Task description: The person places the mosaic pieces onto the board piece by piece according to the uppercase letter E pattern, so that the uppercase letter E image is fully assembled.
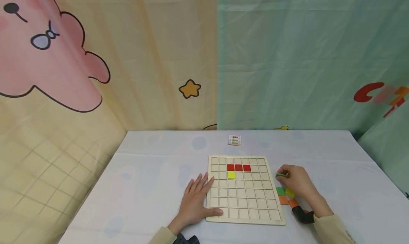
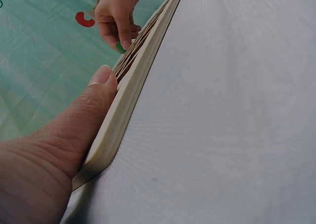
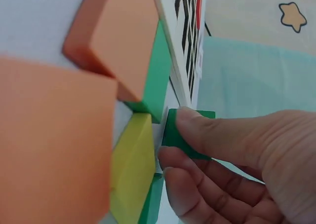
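A pale wooden grid board lies flat on the table. Three red square tiles sit side by side in its upper part, with a yellow tile under the leftmost one. My left hand rests at the board's left edge, fingers spread, its thumb lying over the near rim. Just off the right edge of the board, my right hand pinches a green square tile between thumb and fingers.
Beside the board's right edge lie loose tiles: a green one, a yellow one and orange ones. Behind the board is a small card printed with a coloured grid pattern. A printed curtain hangs along the table's back edge.
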A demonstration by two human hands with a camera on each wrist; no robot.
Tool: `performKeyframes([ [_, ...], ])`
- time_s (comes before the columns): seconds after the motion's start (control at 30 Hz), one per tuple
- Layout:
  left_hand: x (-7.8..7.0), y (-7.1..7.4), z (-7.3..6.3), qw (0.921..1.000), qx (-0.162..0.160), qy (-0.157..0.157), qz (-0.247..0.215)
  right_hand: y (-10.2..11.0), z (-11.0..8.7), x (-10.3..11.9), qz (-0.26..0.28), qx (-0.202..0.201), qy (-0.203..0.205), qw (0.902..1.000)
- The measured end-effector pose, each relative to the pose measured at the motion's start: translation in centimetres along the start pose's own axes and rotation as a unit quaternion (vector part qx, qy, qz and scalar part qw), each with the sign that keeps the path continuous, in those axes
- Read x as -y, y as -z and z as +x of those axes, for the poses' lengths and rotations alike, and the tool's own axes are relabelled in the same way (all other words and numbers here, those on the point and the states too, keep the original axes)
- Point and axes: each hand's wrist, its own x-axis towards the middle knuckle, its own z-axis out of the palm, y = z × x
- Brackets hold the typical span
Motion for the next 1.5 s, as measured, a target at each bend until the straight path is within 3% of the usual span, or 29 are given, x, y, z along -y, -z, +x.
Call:
performKeyframes([
  [0.17,0.0,0.2,0.0,1.0,0.001,0.003,-0.003,-0.2,0.0,1.4,0.011,-0.044,0.025,0.9987],
  [0.3,0.0,0.2,0.0,1.0,0.001,0.002,-0.006,-1.2,0.1,3.6,0.05,-0.051,0.07,0.995],
  [0.67,0.0,-0.3,0.2,1.0,0.002,-0.002,-0.004,-5.5,1.0,8.4,0.141,0.057,0.141,0.9783],
  [0.87,0.0,-0.2,0.2,1.0,-0.003,-0.006,0.004,-6.6,1.4,9.3,0.157,0.068,0.151,0.9735],
  [1.07,0.1,-0.2,0.2,0.9999,-0.006,-0.007,0.005,-7.0,1.9,9.5,0.126,0.049,0.143,0.9804],
  [1.3,0.1,-0.2,0.1,1.0,-0.005,-0.006,0.002,-7.1,1.6,9.8,0.043,0.048,0.119,0.9909],
  [1.5,0.1,-0.2,0.1,1.0,-0.005,-0.005,0.005,-6.4,0.9,9.6,-0.015,0.07,0.163,0.984],
])
